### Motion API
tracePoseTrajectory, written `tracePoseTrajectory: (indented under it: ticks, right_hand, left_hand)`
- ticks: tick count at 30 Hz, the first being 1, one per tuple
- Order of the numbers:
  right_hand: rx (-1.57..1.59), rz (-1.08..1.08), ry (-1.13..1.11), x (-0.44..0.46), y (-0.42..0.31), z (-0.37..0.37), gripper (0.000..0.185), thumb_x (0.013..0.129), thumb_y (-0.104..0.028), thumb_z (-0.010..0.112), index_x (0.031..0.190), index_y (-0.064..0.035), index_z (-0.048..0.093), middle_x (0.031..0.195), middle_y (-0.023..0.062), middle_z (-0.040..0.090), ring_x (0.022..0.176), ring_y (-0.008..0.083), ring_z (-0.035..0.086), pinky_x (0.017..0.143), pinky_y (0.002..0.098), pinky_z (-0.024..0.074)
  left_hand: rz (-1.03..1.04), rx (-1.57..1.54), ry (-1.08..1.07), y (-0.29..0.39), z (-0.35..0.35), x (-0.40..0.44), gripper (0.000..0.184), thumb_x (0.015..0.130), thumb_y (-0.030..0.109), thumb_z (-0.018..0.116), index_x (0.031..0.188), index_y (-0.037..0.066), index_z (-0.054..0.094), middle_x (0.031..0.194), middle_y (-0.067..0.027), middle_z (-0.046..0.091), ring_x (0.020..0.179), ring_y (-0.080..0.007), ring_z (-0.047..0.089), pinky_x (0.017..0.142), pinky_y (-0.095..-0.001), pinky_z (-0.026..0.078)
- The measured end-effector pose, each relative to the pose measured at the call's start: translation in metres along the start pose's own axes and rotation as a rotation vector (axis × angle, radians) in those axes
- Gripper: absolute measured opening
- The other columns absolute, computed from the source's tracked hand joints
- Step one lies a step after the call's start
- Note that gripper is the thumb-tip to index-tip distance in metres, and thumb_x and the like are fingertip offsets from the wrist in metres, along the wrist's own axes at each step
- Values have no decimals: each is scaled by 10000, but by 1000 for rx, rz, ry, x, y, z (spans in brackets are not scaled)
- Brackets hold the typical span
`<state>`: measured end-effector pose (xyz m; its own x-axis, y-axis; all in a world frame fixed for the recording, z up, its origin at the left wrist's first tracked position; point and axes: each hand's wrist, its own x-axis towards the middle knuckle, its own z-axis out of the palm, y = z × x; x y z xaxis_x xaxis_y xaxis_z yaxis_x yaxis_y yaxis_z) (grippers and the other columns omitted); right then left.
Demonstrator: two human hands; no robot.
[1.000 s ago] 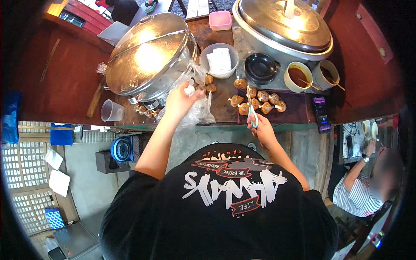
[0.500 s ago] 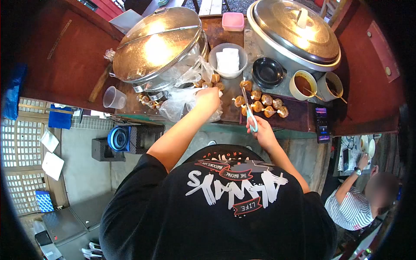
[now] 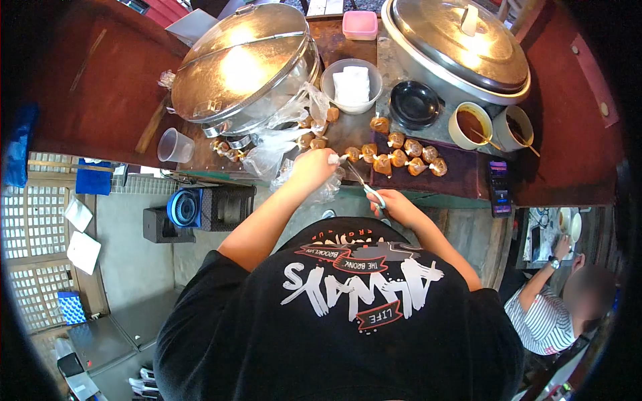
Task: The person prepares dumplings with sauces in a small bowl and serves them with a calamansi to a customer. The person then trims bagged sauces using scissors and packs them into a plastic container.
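My left hand [image 3: 315, 168] is closed on the white plastic top of a small bag of brown sauce [image 3: 352, 154]. My right hand [image 3: 393, 205] grips the light-blue handles of scissors [image 3: 361, 180], whose blades point toward that plastic top. Whether the blades touch it I cannot tell. Several knotted sauce bags [image 3: 414, 166] lie right of my left hand, partly on a dark mat [image 3: 461, 167]. A few more bags [image 3: 317, 142] sit behind my left hand, beside crumpled clear plastic bags [image 3: 267, 152].
Two large lidded metal pots [image 3: 244, 67] [image 3: 461, 43] stand at the back. Between them are a tub with white tissue [image 3: 351, 85] and a pink box [image 3: 360, 25]. A black bowl [image 3: 414, 105], sauce cups [image 3: 470, 125], a phone [image 3: 499, 187] and a clear cup [image 3: 176, 146] are nearby. A person [image 3: 548, 314] sits at right.
My left hand, first up by the plastic bags, has come down and to the right, and now holds a sauce bag's top. The scissors have swung from upright to pointing left toward it.
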<state>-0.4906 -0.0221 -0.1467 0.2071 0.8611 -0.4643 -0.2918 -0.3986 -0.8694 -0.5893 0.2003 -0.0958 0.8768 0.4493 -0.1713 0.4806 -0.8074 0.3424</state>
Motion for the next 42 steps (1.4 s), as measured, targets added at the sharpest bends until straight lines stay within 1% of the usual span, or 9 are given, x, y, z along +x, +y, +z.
tracePoseTrajectory:
  ticks: [9,23,26,30,32,35,37,39,42]
  right_hand:
    - [-151,-29,52,31,-11,6,477,865,-479,590,829,-4,615,735,21,583,669,112,543,652,261,431]
    - [-264,-136,179,41,-5,9,419,867,-409,611,711,-22,564,626,20,536,592,105,506,569,269,406]
    - [-85,-148,142,29,-15,14,362,873,-368,613,735,-36,572,651,-3,538,607,92,505,573,250,392]
    - [82,-145,124,7,-30,13,294,877,-336,613,775,-62,584,698,-27,544,628,74,503,586,229,381]
    - [78,-120,122,0,-32,9,289,879,-340,608,770,-73,586,698,-23,548,617,70,500,576,222,373]
    - [46,-123,130,-8,-37,11,309,875,-355,608,760,-70,586,682,-21,547,613,67,504,571,218,370]
    - [26,-127,140,-7,-32,12,315,872,-357,611,760,-64,585,683,-17,550,617,70,510,574,222,375]
    - [9,-144,150,-5,-26,14,320,870,-359,614,759,-60,584,684,-13,552,620,73,515,577,225,381]
    - [-7,-173,160,1,-23,18,327,868,-362,616,758,-55,583,686,-7,554,622,79,519,581,228,386]
  left_hand:
    - [38,-7,36,6,-3,-8,191,796,246,586,914,129,681,812,-130,670,808,-320,651,726,-438,502]
    - [100,-81,51,-5,12,-5,185,772,219,599,899,96,654,823,-164,656,822,-332,638,739,-454,491]
    - [-13,-249,120,-8,-2,-12,195,786,257,599,868,84,638,801,-174,643,778,-343,631,714,-446,494]
    - [-302,-1451,-294,-31,-4,-33,248,826,286,627,847,39,631,720,-69,654,683,-176,640,583,-304,499]
    - [-290,-1614,-354,-29,5,-63,241,835,280,664,861,46,615,789,-58,646,678,-150,624,573,-271,493]
    - [-108,-897,-408,-28,28,-81,157,843,202,678,861,65,602,840,-28,614,812,-145,606,711,-268,485]
    - [109,-1060,-200,-24,29,-99,119,833,153,691,841,77,600,854,-12,598,873,-147,589,781,-271,468]
    - [88,-1233,-170,-13,15,-104,121,807,126,714,822,76,604,917,-12,601,906,-150,582,815,-272,455]
    - [254,-1247,-32,-12,9,-106,106,750,25,698,779,30,596,860,-42,607,811,-141,594,728,-268,482]
